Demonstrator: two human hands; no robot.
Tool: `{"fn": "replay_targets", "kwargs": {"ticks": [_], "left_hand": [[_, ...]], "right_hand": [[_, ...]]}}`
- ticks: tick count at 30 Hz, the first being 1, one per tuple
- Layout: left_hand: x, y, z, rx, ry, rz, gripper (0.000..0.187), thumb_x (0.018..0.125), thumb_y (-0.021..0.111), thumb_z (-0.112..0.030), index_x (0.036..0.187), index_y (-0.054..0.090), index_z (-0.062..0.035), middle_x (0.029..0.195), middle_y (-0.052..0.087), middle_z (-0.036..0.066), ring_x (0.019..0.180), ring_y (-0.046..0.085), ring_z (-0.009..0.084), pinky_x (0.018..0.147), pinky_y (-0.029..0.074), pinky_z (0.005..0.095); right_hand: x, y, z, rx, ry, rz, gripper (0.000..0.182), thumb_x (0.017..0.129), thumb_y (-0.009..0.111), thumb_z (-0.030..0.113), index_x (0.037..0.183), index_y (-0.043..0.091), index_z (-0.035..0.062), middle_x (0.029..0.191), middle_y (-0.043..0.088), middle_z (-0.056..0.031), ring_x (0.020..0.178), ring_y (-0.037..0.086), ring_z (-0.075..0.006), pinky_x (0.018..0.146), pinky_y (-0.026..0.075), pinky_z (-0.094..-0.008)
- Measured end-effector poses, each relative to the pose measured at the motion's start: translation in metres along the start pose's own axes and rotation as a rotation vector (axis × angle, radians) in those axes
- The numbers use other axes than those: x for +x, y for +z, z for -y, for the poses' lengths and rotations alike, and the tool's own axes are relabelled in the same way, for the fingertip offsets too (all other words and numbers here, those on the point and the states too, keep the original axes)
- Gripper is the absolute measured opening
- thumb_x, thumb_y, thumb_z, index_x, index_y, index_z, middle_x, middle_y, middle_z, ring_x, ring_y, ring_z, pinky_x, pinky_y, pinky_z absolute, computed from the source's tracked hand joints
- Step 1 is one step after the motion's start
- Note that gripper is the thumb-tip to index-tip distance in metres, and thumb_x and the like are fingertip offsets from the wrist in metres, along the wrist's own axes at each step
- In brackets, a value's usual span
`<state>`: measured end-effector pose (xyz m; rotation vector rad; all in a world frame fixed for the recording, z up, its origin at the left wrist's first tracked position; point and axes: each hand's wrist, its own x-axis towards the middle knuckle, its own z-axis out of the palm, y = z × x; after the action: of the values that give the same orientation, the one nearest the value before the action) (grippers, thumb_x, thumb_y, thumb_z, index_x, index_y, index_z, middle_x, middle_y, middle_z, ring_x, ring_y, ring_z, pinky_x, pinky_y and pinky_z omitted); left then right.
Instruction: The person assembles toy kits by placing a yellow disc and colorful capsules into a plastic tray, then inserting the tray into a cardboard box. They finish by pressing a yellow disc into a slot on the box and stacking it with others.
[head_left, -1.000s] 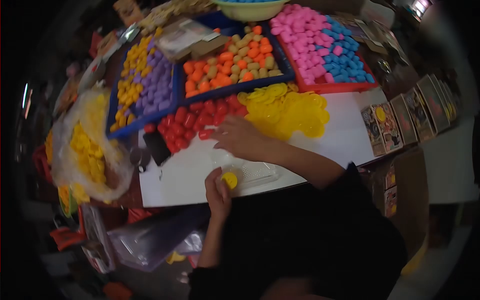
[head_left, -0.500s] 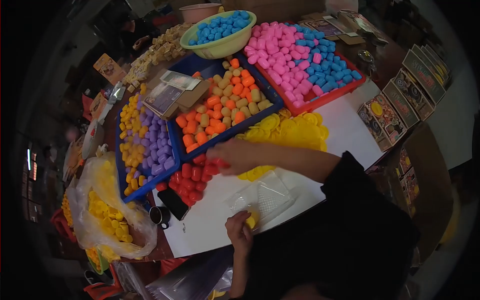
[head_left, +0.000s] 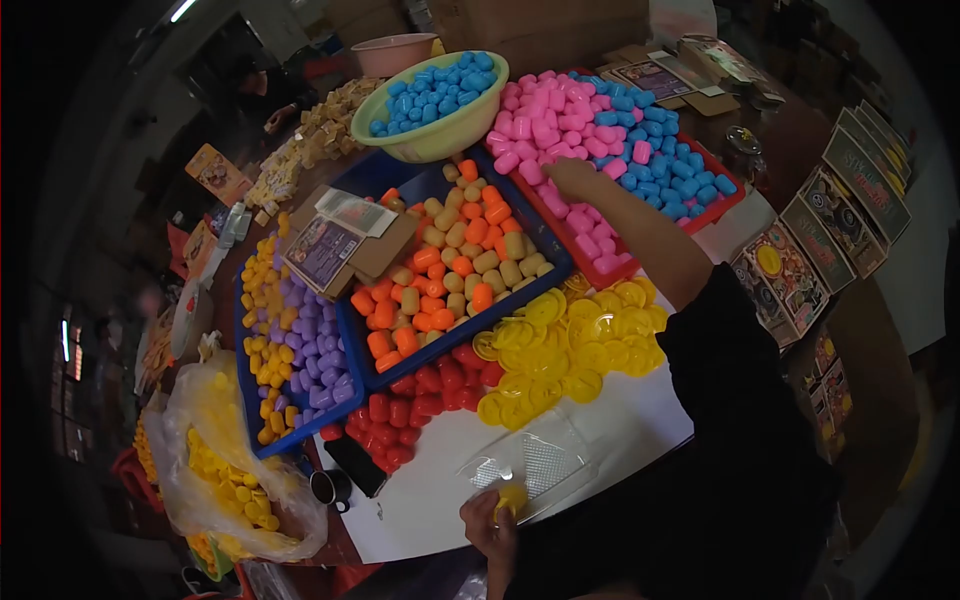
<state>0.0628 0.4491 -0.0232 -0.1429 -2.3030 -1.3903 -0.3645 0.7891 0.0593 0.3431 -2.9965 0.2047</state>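
My left hand [head_left: 488, 527] is closed at the near edge of the white table sheet, its fingers around a round yellow plastic piece [head_left: 513, 496]. Right by those fingers lies a clear plastic blister tray [head_left: 556, 462]. My right hand [head_left: 577, 180] reaches across to the pile of pink plastic capsules [head_left: 541, 122] in the red tray [head_left: 612, 272]; its fingertips are hidden among them. Blue capsules [head_left: 661, 158] fill the other side of that tray. Nearer to me are a heap of yellow discs [head_left: 570, 345] and a pile of red capsules [head_left: 400, 415].
Blue trays [head_left: 460, 345] hold orange, tan, purple and yellow capsules, with a flattened carton [head_left: 345, 240] on top. Behind stands a green bowl [head_left: 432, 140] of blue capsules. A phone [head_left: 355, 465], a dark mug [head_left: 330, 487] and a plastic bag [head_left: 295, 515] are at left, printed boxes [head_left: 785, 270] at right.
My right hand has moved from the red capsules, up and to the right, to the pink ones. My left hand stays by the blister tray with the yellow piece. The view has shifted slightly.
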Motion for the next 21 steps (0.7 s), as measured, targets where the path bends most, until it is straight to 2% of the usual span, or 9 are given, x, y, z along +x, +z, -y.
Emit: {"fn": "replay_targets", "kwargs": {"ticks": [2, 4, 8, 11, 14, 17, 19, 20, 21], "left_hand": [[-0.002, 0.0, -0.01, 0.006, -0.082, -0.03, 0.015, 0.082, 0.059, -0.012, 0.093, 0.06, -0.0022, 0.09, 0.063, 0.014, 0.084, 0.057, 0.0286, 0.084, 0.039, 0.0385], [-0.002, 0.0, -0.015, 0.098, -0.146, -0.049, 0.015, 0.084, 0.058, -0.012, 0.095, 0.06, -0.0014, 0.093, 0.062, 0.015, 0.088, 0.056, 0.0297, 0.087, 0.04, 0.0389], [0.003, 0.005, -0.021, 0.233, -0.18, -0.026, 0.017, 0.085, 0.052, -0.011, 0.097, 0.059, -0.0011, 0.091, 0.061, 0.014, 0.088, 0.055, 0.0305, 0.085, 0.04, 0.038], [0.003, 0.003, -0.021, 0.199, -0.166, -0.013, 0.019, 0.083, 0.046, -0.01, 0.096, 0.058, -0.0013, 0.087, 0.059, 0.013, 0.087, 0.053, 0.0306, 0.085, 0.04, 0.0383], [0.005, 0.004, -0.016, 0.198, -0.135, 0.021, 0.019, 0.08, 0.043, -0.008, 0.091, 0.057, -0.0014, 0.083, 0.058, 0.012, 0.086, 0.052, 0.0305, 0.085, 0.039, 0.0387], [0.003, 0.003, -0.014, 0.209, -0.126, 0.042, 0.016, 0.079, 0.044, -0.008, 0.088, 0.056, -0.0013, 0.084, 0.058, 0.013, 0.086, 0.051, 0.0301, 0.085, 0.039, 0.0403], [0.002, 0.001, -0.01, 0.219, -0.066, 0.05, 0.025, 0.09, 0.046, -0.024, 0.091, 0.054, -0.0001, 0.086, 0.055, 0.013, 0.08, 0.056, 0.0258, 0.074, 0.044, 0.0338], [0.002, 0.0, -0.009, 0.229, -0.064, 0.033, 0.025, 0.09, 0.046, -0.024, 0.091, 0.054, -0.0001, 0.086, 0.055, 0.013, 0.08, 0.056, 0.0258, 0.074, 0.044, 0.0338], [0.002, 0.001, -0.009, 0.218, -0.062, 0.031, 0.026, 0.09, 0.046, -0.025, 0.091, 0.054, -0.0002, 0.086, 0.055, 0.013, 0.08, 0.056, 0.0258, 0.074, 0.044, 0.0338]], "right_hand": [[-0.01, 0.001, -0.005, -0.009, 0.055, 0.047, 0.042, 0.07, 0.065, 0.016, 0.108, 0.051, 0.0063, 0.098, 0.06, -0.0193, 0.091, 0.058, -0.0364, 0.076, 0.048, -0.043], [-0.024, 0.007, -0.028, 0.187, -0.056, -0.108, 0.039, 0.072, 0.063, 0.019, 0.106, 0.051, 0.007, 0.098, 0.061, -0.0202, 0.09, 0.059, -0.0368, 0.076, 0.048, -0.0454], [-0.061, -0.03, -0.083, 0.326, 0.242, -0.266, 0.033, 0.075, 0.061, 0.026, 0.099, 0.052, 0.0057, 0.089, 0.062, -0.0179, 0.088, 0.059, -0.0373, 0.074, 0.046, -0.0456], [-0.072, -0.046, -0.125, 0.264, 0.368, -0.151, 0.03, 0.077, 0.058, 0.027, 0.097, 0.053, 0.005, 0.087, 0.063, -0.0174, 0.087, 0.06, -0.0357, 0.073, 0.047, -0.0433], [-0.063, -0.058, -0.125, 0.01, 0.258, -0.027, 0.027, 0.079, 0.056, 0.03, 0.093, 0.058, 0.0059, 0.087, 0.064, -0.0162, 0.085, 0.061, -0.0338, 0.07, 0.048, -0.0423], [-0.033, -0.049, -0.112, -0.214, 0.234, -0.013, 0.018, 0.076, 0.058, 0.02, 0.087, 0.063, 0.006, 0.091, 0.065, -0.0144, 0.085, 0.063, -0.0306, 0.071, 0.05, -0.0409], [-0.003, -0.005, -0.131, -0.531, 0.049, 0.178, 0.016, 0.075, 0.059, 0.016, 0.086, 0.067, 0.0067, 0.088, 0.066, -0.0103, 0.078, 0.065, -0.0268, 0.06, 0.052, -0.0426], [0.004, 0.016, -0.139, -0.527, 0.034, 0.165, 0.016, 0.075, 0.059, 0.016, 0.086, 0.067, 0.0067, 0.088, 0.066, -0.0103, 0.078, 0.065, -0.0268, 0.06, 0.052, -0.0426], [0.009, 0.034, -0.15, -0.589, 0.132, 0.176, 0.019, 0.075, 0.06, 0.015, 0.089, 0.068, 0.007, 0.086, 0.066, -0.0084, 0.073, 0.065, -0.025, 0.053, 0.05, -0.0435]]}}
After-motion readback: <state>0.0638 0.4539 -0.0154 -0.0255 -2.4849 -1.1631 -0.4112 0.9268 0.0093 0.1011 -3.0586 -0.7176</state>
